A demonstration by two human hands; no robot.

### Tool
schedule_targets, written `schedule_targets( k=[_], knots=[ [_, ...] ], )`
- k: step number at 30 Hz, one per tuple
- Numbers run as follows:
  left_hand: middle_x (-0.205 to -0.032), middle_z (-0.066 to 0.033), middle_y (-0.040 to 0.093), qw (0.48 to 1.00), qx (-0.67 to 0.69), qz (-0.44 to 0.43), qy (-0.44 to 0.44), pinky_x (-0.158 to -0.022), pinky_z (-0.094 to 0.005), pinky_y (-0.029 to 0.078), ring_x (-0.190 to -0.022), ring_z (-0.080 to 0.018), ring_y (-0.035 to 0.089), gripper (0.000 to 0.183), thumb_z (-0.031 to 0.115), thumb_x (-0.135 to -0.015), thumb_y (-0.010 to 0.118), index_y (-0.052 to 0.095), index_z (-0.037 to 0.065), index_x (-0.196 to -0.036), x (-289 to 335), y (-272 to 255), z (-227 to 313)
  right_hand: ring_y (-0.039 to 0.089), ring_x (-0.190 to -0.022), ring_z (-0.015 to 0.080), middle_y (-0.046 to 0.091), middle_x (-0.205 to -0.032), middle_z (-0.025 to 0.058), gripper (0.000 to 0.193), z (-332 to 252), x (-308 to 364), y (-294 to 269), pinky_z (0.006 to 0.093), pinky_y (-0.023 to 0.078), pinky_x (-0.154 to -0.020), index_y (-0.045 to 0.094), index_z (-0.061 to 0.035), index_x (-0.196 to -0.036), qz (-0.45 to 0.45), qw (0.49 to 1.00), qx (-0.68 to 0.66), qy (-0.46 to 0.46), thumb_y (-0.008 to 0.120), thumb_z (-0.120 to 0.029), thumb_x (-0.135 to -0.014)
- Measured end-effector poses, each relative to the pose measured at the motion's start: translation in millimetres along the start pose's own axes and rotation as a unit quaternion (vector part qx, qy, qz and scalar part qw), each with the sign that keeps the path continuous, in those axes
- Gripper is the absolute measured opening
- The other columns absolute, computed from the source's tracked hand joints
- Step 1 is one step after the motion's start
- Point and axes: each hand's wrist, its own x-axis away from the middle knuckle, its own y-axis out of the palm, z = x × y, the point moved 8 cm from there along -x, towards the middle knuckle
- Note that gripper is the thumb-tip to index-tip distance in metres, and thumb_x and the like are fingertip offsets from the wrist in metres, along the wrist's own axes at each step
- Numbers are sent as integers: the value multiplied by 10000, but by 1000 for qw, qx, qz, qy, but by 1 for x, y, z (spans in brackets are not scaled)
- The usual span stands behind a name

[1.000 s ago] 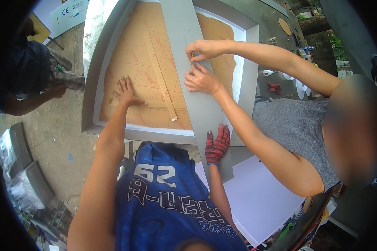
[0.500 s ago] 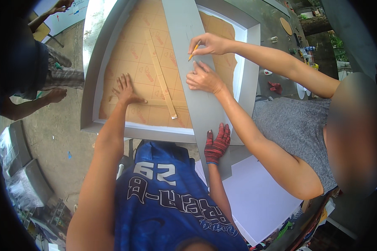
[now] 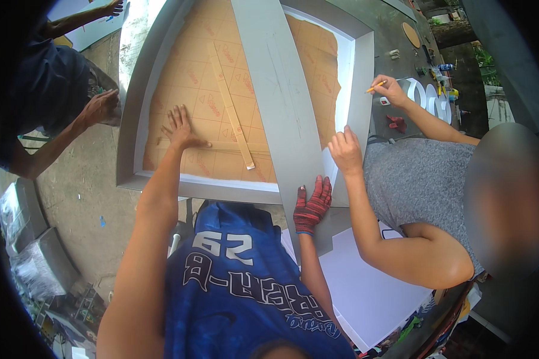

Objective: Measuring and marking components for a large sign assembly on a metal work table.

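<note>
My bare left hand (image 3: 183, 130) lies flat with spread fingers on the brown paper-covered sheet (image 3: 191, 78) inside a large grey frame (image 3: 227, 195). My right hand (image 3: 312, 206), in a red and black knit glove, rests with its fingers stretched out on the lower end of a long grey strip (image 3: 281, 90). That strip crosses the frame at a slant and carries faint dark pencil marks. A narrow tan strip (image 3: 230, 107) lies on the brown sheet, to the right of my left hand.
On the right a co-worker in a grey shirt (image 3: 413, 173) holds a yellow pencil (image 3: 376, 87). Another person (image 3: 60, 90) is at the left. White sheets (image 3: 365, 281) lie at lower right. Small tools and a red glove (image 3: 396, 124) lie on the dark table (image 3: 395, 60). Plastic-wrapped grey pieces (image 3: 45, 263) stand at lower left.
The co-worker's two hands have lifted off the grey strip and moved right, one with the pencil. The person at left has brought an arm nearer the frame. My hands stay in place.
</note>
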Motion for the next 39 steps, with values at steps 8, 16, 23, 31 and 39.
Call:
schedule_targets(
  k=[8, 16, 23, 31, 39],
  knots=[
    [-1535, -137, -107, 1000, 9, 13, 6, -1033, -687, 10, -1404, -355, -128, 1584, 516, -299, 884, -128, 138, -1458, -21, 7, -52, 313, -1309, 351, 373, -1392, 180, 570, -37, 21, 31, 472, 216, -1081, 411, -74, -1342, 11, 1000, -2, -3, 520, -396, -884],
    [-1536, -125, -108, 1000, 12, 9, -7, -1041, -682, 24, -1408, -343, -118, 1582, 519, -298, 884, -121, 133, -1458, -38, -1, -98, 323, -1304, 346, 379, -1391, 176, 557, -82, 32, 52, 473, 220, -1078, 423, -71, -1333, 13, 1000, 0, -10, 542, -363, -874],
    [-1534, -126, -121, 1000, 5, 7, -2, -1041, -678, 11, -1406, -342, -132, 1576, 511, -307, 883, -125, 133, -1457, -44, -5, -115, 326, -1301, 344, 383, -1389, 167, 563, -99, 35, 58, 468, 225, -1080, 427, -73, -1331, 13, 1000, -1, -11, 559, -353, -860],
    [-1530, -141, -131, 1000, 16, -7, -10, -1042, -670, 1, -1401, -328, -168, 1564, 501, -326, 884, -131, 128, -1456, -44, -10, -132, 344, -1287, 349, 381, -1389, 157, 583, -112, 46, 66, 486, 269, -1054, 423, -97, -1331, 12, 1000, 19, -9, 531, -431, -865],
    [-1529, -137, -136, 1000, 18, -8, -5, -1044, -668, 2, -1403, -324, -162, 1559, 497, -340, 885, -141, 123, -1453, -40, -14, -133, 354, -1277, 353, 387, -1383, 157, 588, -115, 48, 65, 484, 282, -1043, 429, -97, -1326, 20, 999, 28, -10, 533, -439, -860]
  ],
)
